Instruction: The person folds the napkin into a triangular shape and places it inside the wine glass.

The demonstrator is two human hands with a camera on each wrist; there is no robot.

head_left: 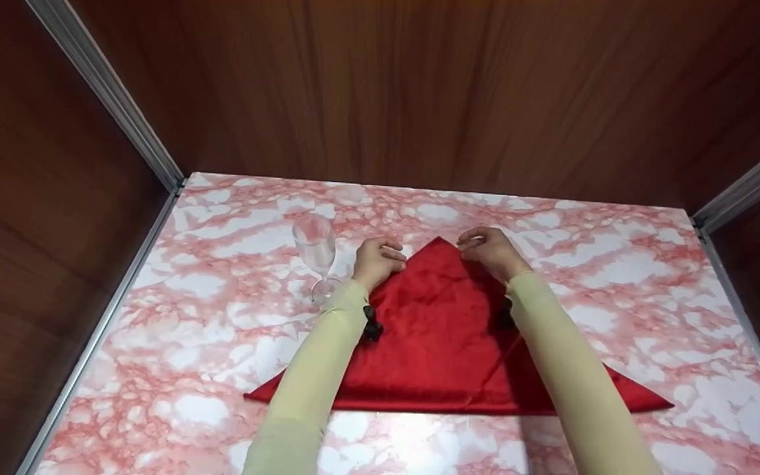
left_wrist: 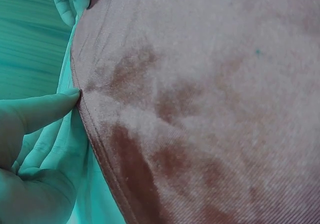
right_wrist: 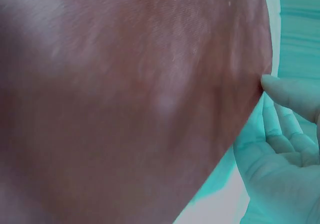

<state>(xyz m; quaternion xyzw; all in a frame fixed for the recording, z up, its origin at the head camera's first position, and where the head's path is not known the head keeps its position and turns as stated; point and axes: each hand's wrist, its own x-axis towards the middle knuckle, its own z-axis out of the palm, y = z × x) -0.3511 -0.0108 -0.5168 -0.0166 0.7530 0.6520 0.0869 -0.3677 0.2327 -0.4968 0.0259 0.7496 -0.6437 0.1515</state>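
A red satin-like cloth napkin (head_left: pixel 429 349) is folded into a triangle, its long fold towards me and its peak pointing away. My left hand (head_left: pixel 377 261) pinches the left slanting edge near the peak. On the opposite edge, my right hand (head_left: pixel 491 253) pinches the cloth at about the same height. Seen from the left wrist, the thumb (left_wrist: pixel 67 102) presses on the hemmed edge with the fingers behind it. The right wrist view has the thumb (right_wrist: pixel 287 92) on the cloth's rim, fingers beneath. Tinted colours fill both wrist views.
A clear stemmed glass (head_left: pixel 315 247) stands just left of my left hand. The table (head_left: pixel 202 284) has a red and white marbled top. Dark wooden panels (head_left: pixel 406 92) close it in at the back and sides, with metal strips (head_left: pixel 113 99) at the corners.
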